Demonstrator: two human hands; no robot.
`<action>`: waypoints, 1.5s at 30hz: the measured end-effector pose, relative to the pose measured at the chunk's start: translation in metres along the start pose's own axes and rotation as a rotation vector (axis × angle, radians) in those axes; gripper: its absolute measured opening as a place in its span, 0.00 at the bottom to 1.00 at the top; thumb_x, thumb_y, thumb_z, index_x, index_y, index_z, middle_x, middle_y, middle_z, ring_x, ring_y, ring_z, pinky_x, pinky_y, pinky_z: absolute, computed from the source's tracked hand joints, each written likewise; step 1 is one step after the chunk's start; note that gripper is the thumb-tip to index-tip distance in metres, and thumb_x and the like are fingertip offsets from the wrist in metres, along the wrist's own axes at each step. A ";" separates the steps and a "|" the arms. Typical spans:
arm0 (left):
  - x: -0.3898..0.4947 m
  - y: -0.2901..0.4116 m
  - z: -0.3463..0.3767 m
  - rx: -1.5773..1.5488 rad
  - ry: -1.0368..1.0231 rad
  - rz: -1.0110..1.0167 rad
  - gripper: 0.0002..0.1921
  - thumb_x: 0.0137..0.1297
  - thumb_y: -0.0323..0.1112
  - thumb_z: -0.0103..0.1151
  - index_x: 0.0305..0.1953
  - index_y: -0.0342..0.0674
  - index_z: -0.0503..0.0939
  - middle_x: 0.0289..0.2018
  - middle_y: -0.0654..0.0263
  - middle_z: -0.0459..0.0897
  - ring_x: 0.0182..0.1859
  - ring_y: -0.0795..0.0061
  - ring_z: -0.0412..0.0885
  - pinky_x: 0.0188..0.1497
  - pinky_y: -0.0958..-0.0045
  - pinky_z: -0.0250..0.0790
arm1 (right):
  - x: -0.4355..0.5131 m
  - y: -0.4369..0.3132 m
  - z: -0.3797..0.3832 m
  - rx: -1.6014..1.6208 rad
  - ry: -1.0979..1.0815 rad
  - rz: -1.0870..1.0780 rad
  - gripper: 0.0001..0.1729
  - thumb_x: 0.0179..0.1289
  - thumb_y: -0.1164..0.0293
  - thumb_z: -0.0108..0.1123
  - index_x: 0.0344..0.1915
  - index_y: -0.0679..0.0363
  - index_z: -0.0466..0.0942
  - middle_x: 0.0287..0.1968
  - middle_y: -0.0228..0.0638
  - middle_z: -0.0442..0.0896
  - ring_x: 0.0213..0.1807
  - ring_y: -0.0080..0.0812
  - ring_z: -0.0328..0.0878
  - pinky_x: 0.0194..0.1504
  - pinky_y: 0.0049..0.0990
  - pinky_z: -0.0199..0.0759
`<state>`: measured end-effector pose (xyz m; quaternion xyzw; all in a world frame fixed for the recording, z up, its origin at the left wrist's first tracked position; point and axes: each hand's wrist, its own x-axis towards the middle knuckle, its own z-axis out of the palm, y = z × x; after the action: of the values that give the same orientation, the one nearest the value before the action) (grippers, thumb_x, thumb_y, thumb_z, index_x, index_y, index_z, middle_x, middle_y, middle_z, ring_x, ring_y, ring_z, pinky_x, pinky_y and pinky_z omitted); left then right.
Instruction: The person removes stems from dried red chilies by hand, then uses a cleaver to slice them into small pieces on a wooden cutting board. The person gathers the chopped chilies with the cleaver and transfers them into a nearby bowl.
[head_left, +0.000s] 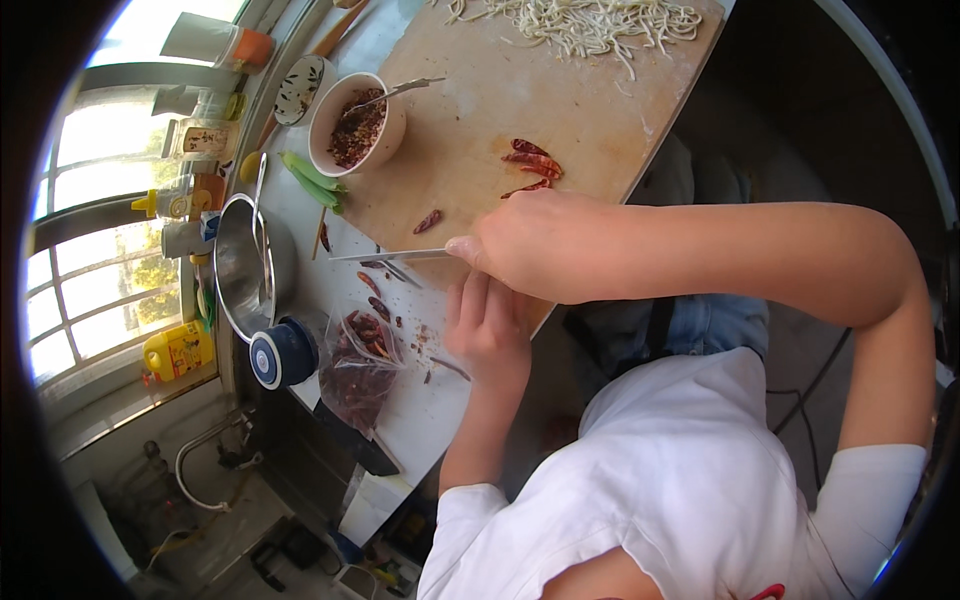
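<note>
My right hand (525, 236) grips a kitchen knife (397, 255), its blade seen nearly edge-on and its handle hidden in the fist. Just beneath it, the fingers of my left hand (487, 326) are bent at the edge of a wooden board (465, 150); their tips are partly hidden, so I cannot tell whether they hold anything. Dried red chillies (536, 159) lie on the board beside my right hand, and a single chilli (427, 221) lies left of them. An open plastic bag (364, 375) of dried chillies rests on the white table, left of my left hand.
Noodles (577, 26) lie at the board's far end. A bowl (360, 124) of chopped reddish bits with a spoon stands near green pods (315, 180). A steel bowl (244, 300) and a blue-capped container (283, 354) stand nearer the window. Bottles and jars line the sill.
</note>
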<state>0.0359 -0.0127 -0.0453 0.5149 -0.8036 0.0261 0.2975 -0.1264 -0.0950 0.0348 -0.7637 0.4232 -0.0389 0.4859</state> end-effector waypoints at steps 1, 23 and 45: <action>0.000 -0.001 0.001 0.002 0.020 0.008 0.13 0.57 0.22 0.70 0.45 0.33 0.85 0.46 0.56 0.87 0.43 0.53 0.84 0.44 0.59 0.79 | -0.001 0.002 0.000 -0.017 0.003 -0.025 0.22 0.82 0.63 0.42 0.44 0.69 0.79 0.33 0.52 0.86 0.39 0.57 0.85 0.41 0.49 0.79; 0.009 -0.002 -0.001 0.004 0.019 -0.014 0.11 0.55 0.21 0.70 0.41 0.36 0.85 0.41 0.59 0.88 0.41 0.56 0.85 0.45 0.61 0.78 | -0.044 0.023 -0.010 -0.218 0.031 -0.003 0.18 0.82 0.67 0.43 0.57 0.62 0.78 0.40 0.51 0.86 0.43 0.55 0.85 0.43 0.47 0.79; 0.023 -0.017 -0.012 0.133 -0.091 0.158 0.14 0.52 0.25 0.69 0.42 0.42 0.84 0.41 0.66 0.88 0.38 0.64 0.84 0.38 0.64 0.78 | -0.003 0.029 0.007 -0.261 0.123 -0.171 0.20 0.85 0.65 0.37 0.51 0.69 0.75 0.34 0.53 0.82 0.39 0.55 0.83 0.39 0.48 0.77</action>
<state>0.0490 -0.0355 -0.0286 0.4692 -0.8508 0.0795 0.2228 -0.1430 -0.0924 0.0094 -0.8497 0.3871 -0.0717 0.3507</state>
